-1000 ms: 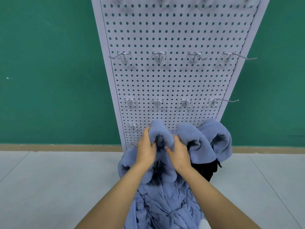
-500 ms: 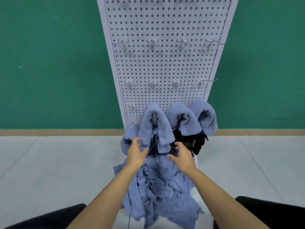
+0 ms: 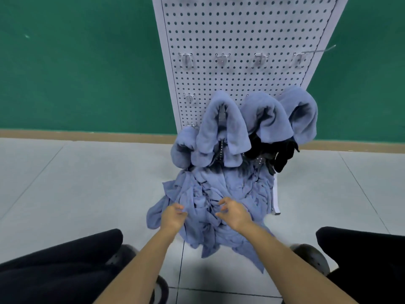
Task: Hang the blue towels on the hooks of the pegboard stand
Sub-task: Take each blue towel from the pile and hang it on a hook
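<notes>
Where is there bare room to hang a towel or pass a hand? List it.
Free: the upper hook row across the pegboard, and the single hook left of the hung towels. Bare floor lies left of the towel pile. Crowded: the lower board, where towels overlap.

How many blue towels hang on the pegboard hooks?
4 towels: low left, centre-left, centre-right, far right. The heap below may hide more.

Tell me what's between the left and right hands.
Head view: only crumpled folds of the towel pile lie between the left hand and the right hand; nothing else sits in that gap.
</notes>
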### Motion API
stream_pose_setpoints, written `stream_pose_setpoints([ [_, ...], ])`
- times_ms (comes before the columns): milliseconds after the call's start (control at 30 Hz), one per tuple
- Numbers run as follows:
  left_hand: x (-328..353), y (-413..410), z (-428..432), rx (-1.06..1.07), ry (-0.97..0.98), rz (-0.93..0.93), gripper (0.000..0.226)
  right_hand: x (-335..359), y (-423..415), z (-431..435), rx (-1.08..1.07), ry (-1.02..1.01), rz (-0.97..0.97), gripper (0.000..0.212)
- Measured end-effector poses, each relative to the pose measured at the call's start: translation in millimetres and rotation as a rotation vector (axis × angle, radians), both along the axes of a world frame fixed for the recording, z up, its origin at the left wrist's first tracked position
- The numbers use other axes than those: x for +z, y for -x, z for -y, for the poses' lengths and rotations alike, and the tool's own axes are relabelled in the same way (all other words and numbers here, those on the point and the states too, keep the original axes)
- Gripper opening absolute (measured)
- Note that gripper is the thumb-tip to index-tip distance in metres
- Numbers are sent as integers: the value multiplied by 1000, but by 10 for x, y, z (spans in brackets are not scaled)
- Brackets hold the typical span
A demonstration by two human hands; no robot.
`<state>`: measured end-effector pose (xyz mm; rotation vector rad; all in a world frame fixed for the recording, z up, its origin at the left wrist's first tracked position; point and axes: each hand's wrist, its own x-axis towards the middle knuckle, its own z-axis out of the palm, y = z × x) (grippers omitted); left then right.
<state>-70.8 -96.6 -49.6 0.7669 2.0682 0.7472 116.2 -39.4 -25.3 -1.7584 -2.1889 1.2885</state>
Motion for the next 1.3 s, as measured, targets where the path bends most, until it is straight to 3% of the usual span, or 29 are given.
stream_pose_setpoints([
  [133, -115, 91, -242, -9, 18, 10, 1, -146, 332, -190, 53, 11, 0, 38],
  [200, -82, 91, -399, -82, 37, -48, 27, -197, 470, -322, 69, 1, 1, 38],
  [267, -100, 100, -558, -117, 38, -95, 37, -240, 581, -466, 75, -11, 4, 36],
  [367, -182, 103, -758, -177, 38, -122, 19, -313, 711, -667, 115, -38, 15, 29],
  [433, -272, 115, -849, -212, 44, -153, 23, -376, 781, -776, 149, -53, 33, 26],
  [500, -320, 136, -889, -256, 76, -195, 13, -429, 842, -844, 182, -52, 60, 26],
  [567, -381, 165, -904, -239, 96, -225, 24, -478, 885, -878, 208, -28, 74, 25],
  [633, -392, 189, -910, -168, 66, -186, 39, -515, 900, -885, 223, 4, 85, 24],
  [733, -267, 192, -899, -86, 4, -27, 39, -491, 853, -854, 162, 54, 24, 26],
  [833, -21, 213, -877, -12, -63, 144, 22, -247, 727, -783, 45, 43, -151, 21],
  [933, 358, 186, -850, -60, -167, 232, 13, 175, 541, -744, -66, 26, -339, 29],
  [1100, 1274, 1, -759, -154, -352, 325, 23, 972, 230, -705, -144, 48, -597, 22],
  [1167, 1660, -71, -700, -210, -414, 306, 24, 1292, 85, -675, -29, 48, -567, 22],
  [1300, 2307, -197, -568, -386, -468, 220, 21, 1932, -218, -530, 190, -52, -307, 31],
])
